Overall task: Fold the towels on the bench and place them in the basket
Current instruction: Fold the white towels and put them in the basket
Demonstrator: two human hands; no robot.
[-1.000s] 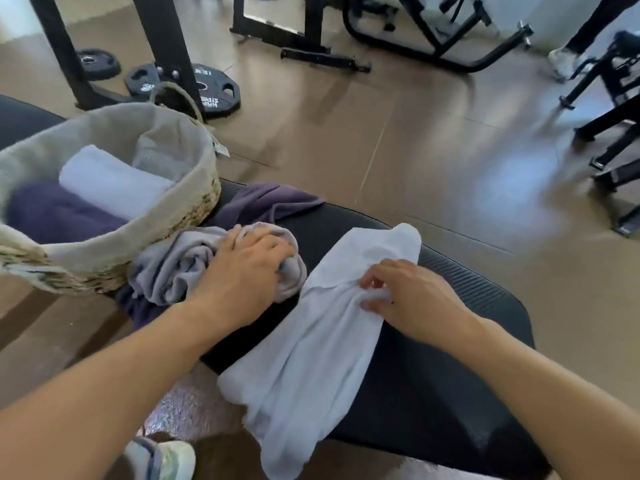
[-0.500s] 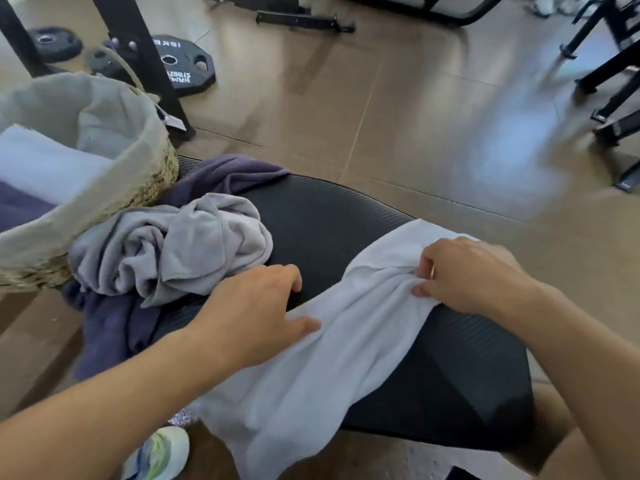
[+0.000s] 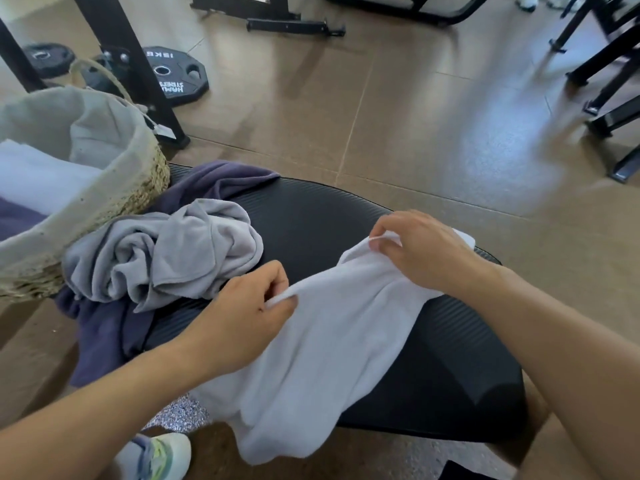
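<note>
A white towel lies across the black padded bench and hangs over its near edge. My left hand pinches the towel's left edge. My right hand pinches its far top edge. A crumpled grey towel sits to the left on the bench, on top of a dark purple towel. The woven basket with a cloth liner stands at the left end and holds a folded white towel and a purple one.
Weight plates and black rack legs stand on the brown floor behind the basket. More black equipment frames are at the far right. My shoe shows below the bench.
My left hand left the grey towel, came over to the white towel and now pinches its edge. My right hand keeps its hold on the top edge and has drawn it to the right.
</note>
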